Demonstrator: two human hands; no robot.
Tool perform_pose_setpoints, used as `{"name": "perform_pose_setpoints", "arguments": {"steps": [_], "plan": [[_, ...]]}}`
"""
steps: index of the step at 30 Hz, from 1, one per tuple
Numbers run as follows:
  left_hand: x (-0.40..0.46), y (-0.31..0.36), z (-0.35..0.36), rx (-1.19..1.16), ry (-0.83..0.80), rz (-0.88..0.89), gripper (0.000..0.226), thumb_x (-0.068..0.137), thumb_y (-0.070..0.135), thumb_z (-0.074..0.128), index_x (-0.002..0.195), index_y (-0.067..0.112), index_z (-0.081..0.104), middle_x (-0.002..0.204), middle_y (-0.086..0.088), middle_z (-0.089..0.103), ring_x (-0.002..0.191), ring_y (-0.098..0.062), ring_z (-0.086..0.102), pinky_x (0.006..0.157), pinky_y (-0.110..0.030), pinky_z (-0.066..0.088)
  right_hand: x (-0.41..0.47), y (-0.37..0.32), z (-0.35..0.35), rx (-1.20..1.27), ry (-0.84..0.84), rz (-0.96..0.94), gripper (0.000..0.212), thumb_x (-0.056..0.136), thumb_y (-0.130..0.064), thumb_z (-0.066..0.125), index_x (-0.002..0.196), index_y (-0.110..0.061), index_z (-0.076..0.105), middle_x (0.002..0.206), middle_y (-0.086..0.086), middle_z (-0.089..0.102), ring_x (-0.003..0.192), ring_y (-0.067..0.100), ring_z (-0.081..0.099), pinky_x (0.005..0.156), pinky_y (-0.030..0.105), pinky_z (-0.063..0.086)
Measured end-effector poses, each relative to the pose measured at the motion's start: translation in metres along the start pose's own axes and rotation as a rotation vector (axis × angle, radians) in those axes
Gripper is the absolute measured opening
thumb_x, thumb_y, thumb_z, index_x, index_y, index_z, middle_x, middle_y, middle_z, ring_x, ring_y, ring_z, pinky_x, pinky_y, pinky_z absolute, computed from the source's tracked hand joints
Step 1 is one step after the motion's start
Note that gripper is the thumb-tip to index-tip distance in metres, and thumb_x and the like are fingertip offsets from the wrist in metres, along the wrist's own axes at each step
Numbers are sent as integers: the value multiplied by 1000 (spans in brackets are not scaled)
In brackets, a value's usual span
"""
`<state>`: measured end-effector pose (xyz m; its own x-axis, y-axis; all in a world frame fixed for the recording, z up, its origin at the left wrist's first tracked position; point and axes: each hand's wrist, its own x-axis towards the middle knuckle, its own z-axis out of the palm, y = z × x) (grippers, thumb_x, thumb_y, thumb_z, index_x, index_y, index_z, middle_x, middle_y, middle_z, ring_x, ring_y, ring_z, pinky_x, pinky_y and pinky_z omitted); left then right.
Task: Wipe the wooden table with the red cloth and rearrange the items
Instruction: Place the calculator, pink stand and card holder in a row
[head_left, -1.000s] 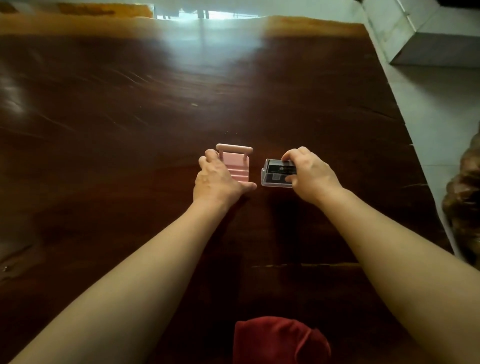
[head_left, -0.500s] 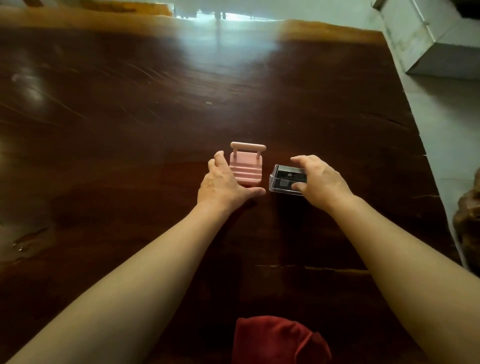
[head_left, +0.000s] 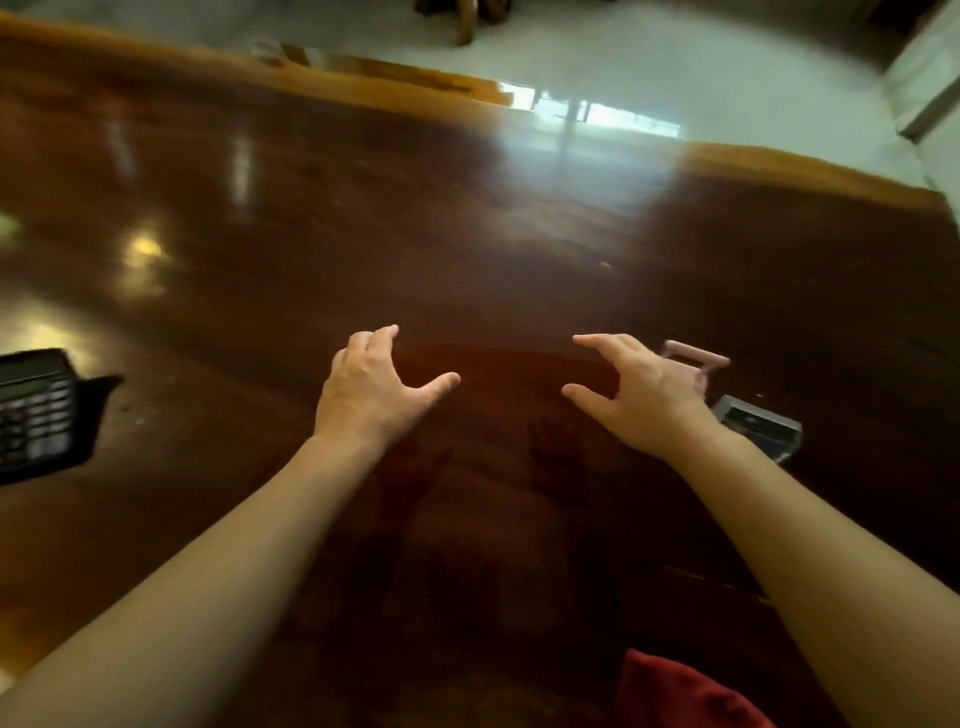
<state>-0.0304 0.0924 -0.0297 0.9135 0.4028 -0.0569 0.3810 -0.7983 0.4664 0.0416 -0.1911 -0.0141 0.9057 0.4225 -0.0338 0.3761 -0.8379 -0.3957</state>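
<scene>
The red cloth (head_left: 680, 693) is lying at the near edge of the tabletop (head_left: 467, 249). The left hand (head_left: 371, 389) and right hand (head_left: 644, 397) are being held spread, empty. Rearranging is judged underway; the calculator (head_left: 36, 413) at the left edge is likely to be reached next.

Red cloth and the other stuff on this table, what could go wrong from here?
The red cloth lies at the near edge; a forearm could nudge it off. The right hand hovers open beside the pink stand and clear case, so a backward sweep might knock them. The calculator sits at the left, possibly overlooked.
</scene>
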Motion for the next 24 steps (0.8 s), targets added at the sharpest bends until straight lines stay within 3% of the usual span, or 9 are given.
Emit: {"name": "perform_pose_setpoints", "arguments": {"steps": [5,11,14,18,24], "plan": [[9,-111,-68,21,110,-134,100,70,73,70,146,13,42,144,-14,49,134,-34,42,106,-49,41,38,-123,45,97,-116,-116,70,87,-62,63,148,-37,40,144,-10,51,127,13,51,101,34,45],[15,-236,-122,89,220,-351,109,68,74,70,149,11,33,146,-18,45,136,-37,39,107,-51,39,83,-249,109,122,-234,-239,71,86,-64,62,148,-43,35,147,-10,49,120,11,54,95,31,44],[21,-299,-137,61,198,-512,118,65,77,70,153,15,21,151,-18,38,138,-39,36,106,-54,39,99,-299,146,134,-282,-281,72,85,-67,60,148,-46,33,146,-13,48,108,4,51,88,26,42],[26,-359,-147,79,163,-648,129,58,79,73,153,19,10,152,-18,32,138,-40,31,105,-57,39,107,-353,193,177,-372,-343,70,85,-68,59,146,-50,30,148,-17,43,112,-1,46,86,25,42],[37,-402,-143,107,27,-786,144,48,86,72,156,21,2,159,-17,24,142,-39,27,109,-53,35,114,-408,242,171,-441,-401,72,88,-63,60,150,-48,25,157,-12,33,128,14,49,95,35,50]]}}
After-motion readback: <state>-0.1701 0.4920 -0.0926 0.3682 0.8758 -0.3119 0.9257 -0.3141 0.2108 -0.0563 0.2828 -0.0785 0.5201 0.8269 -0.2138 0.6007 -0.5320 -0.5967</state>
